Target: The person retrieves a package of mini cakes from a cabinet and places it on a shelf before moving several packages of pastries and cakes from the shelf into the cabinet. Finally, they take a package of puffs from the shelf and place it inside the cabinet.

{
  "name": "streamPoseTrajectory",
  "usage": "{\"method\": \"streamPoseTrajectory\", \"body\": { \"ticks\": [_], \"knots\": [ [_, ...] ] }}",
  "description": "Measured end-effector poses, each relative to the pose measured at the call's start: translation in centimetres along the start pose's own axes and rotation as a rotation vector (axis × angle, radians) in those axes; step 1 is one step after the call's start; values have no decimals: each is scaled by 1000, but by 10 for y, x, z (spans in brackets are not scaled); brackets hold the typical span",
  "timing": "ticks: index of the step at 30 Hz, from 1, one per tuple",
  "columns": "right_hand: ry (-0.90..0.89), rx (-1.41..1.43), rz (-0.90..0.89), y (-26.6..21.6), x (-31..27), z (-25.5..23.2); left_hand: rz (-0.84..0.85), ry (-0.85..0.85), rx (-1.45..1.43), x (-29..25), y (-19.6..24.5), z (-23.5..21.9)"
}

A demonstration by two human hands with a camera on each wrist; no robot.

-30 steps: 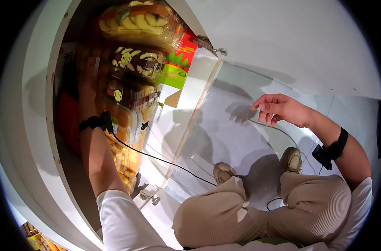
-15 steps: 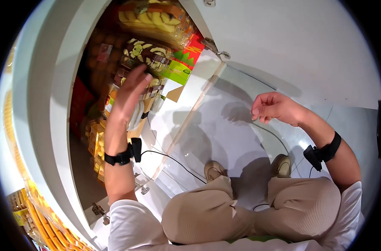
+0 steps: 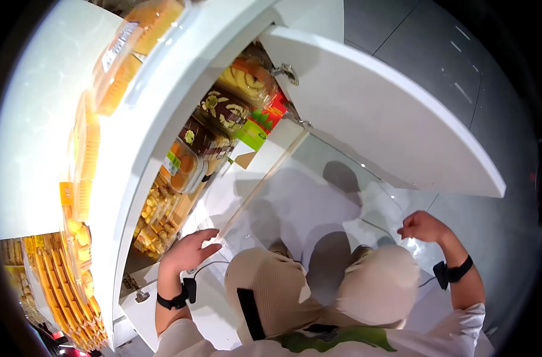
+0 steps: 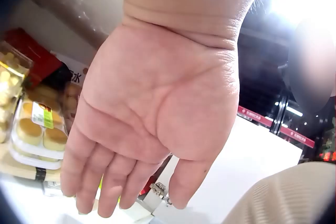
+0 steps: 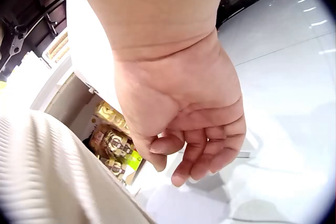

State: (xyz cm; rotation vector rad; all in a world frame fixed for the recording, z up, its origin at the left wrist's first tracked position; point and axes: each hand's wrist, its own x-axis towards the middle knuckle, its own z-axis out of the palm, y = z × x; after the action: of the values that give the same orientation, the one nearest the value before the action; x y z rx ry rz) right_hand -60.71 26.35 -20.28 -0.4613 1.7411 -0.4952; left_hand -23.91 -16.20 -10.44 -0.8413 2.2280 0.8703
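Observation:
My left hand (image 3: 190, 251) is empty, held beside the lower end of a white cabinet's opening. In the left wrist view its palm faces the camera, with the fingers extended. My right hand (image 3: 424, 227) hangs over the floor on the other side of my knees, fingers loosely curled around nothing. Inside the cabinet stand clear packs of baked goods: a box of round cakes (image 3: 182, 166), a dark brown patterned pack (image 3: 223, 109), a pack with pale slices (image 3: 244, 78), and bags of small yellow pieces (image 3: 155, 223). A red and green carton (image 3: 259, 128) stands by them.
One curved white cabinet door (image 3: 396, 113) swings out at the upper right; another door (image 3: 208, 309) lies open by my left arm. Packaged cakes (image 3: 119, 65) line the counter above, with stacked orange packs (image 3: 60, 285) at lower left. Thin cables trail from both wrist cameras.
My left hand has come out of the cabinet, empty, and back toward my knees. The right hand has lowered too. The view has risen and drawn back, showing more of the counter and door.

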Motion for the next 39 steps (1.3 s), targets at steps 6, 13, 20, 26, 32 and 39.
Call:
{"method": "streamPoseTrajectory", "body": {
  "ticks": [6, 13, 20, 26, 32, 39],
  "knots": [
    [128, -9, 64, 21, -79, 0, -95, 42, -207, -43, 28, -9],
    [437, 17, 75, 12, -193, 59, -105, -64, -81, -110, 31, -4],
    [518, 377, 22, 3, -280, 103, -205, -23, -50, -188, 73, -41],
    [639, 591, -145, -63, -322, 82, -155, 119, -296, -262, 96, -71],
    [666, 562, -312, -135, -360, 38, -219, 226, -394, -340, 98, -86],
    [614, 545, -454, -212, -386, 3, -377, 359, -531, -460, 121, -101]
  ]
}}
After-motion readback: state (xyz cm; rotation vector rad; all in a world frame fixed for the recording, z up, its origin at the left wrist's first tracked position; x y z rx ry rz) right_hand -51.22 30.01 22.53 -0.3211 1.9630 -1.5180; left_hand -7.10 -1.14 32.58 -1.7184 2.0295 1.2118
